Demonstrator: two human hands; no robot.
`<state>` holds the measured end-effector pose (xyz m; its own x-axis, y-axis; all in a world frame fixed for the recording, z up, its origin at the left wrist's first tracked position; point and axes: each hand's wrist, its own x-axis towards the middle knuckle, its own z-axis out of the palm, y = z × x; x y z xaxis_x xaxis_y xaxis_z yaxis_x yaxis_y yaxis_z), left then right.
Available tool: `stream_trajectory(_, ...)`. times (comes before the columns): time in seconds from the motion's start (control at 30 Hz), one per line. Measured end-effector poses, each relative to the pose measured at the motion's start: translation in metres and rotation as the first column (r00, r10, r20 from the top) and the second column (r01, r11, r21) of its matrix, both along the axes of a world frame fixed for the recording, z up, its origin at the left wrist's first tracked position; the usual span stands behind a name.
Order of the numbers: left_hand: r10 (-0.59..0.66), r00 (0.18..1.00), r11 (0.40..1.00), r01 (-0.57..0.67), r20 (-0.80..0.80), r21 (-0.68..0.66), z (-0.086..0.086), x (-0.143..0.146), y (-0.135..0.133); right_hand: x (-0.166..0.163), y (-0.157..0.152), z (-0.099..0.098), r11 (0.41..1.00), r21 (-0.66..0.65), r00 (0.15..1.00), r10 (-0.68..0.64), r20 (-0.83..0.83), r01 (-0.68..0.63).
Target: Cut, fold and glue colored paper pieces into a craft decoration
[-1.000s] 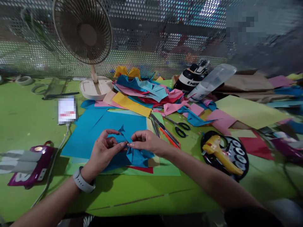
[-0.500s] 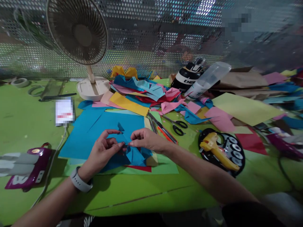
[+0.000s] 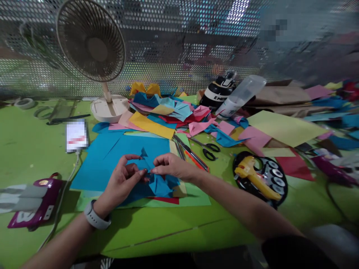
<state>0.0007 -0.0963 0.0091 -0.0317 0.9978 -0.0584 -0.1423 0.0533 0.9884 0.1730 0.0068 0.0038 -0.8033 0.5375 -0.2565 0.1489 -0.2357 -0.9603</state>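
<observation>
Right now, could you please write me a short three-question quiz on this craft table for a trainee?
1. True or false: the left hand and the right hand both pinch the folded blue paper.
2. What lies on the round black tray? A) a yellow glue gun B) a phone C) a cup
3. Fill in: seen from the person, the fan stands to the ___ of the pile of coloured paper.

Key: 1 true; 2 A; 3 left.
</observation>
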Motion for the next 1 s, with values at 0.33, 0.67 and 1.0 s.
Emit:
stream_trajectory(0.33, -0.021, 0.999, 0.999, 0.022, 0.042, -0.039, 0.004, 0.001, 0.001, 0.001, 0.006, 0.002, 0.999, 0.041, 1.000, 0.028, -0.011, -0.028)
stream_trajectory(0.67, 0.029, 0.999, 0.975, -0.021, 0.031, -0.219, -0.003, 0.003, 0.002, -0.008, 0.003, 0.001, 0.992, 0.040, 0.987, -0.116, -0.107, 0.121)
stream_trajectory(1.0, -0.158, 0.982, 0.974, 0.137, -0.105, -0.180, -0.007, 0.004, -0.001, -0.012, -0.007, 0.001, 0.981, 0.115, 0.983, -0.141, -0.120, 0.154)
